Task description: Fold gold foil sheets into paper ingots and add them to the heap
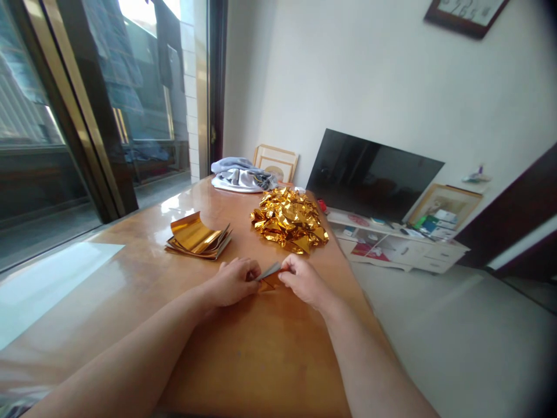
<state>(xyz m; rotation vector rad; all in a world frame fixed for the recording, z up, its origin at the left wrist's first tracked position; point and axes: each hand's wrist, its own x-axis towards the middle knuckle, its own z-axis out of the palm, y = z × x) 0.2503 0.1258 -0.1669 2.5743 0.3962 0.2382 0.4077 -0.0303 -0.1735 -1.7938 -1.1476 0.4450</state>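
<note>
A small folded piece of gold foil is held at the centre of the view, just above the tabletop; contact with the surface cannot be confirmed. A grey-silver face is exposed on its upper part. The piece is pinched from both sides, with the left hand at 9 o'clock and the right hand at 3 o'clock. Fingers on both hands are closed on it. Most of the fold is hidden by them, so its exact shape cannot be made out.

Clock positions below are taken from the hands, with 12 straight ahead.

A stack of gold foil sheets is placed at 10 o'clock, well apart from the left hand, with its top sheet curled up. A heap of folded gold foil pieces is piled at 12 o'clock, just beyond the hands; individual pieces are hard to separate. A grey cloth bundle is placed further out at 12 o'clock, in front of a leaning picture frame.

A white low cabinet is seen at 2 o'clock, with a dark flat-screen TV standing behind it. Its open shelf holds small items, too small to identify. Boxes are stacked on top. A wall-mounted frame is cut off by the top edge.
</note>
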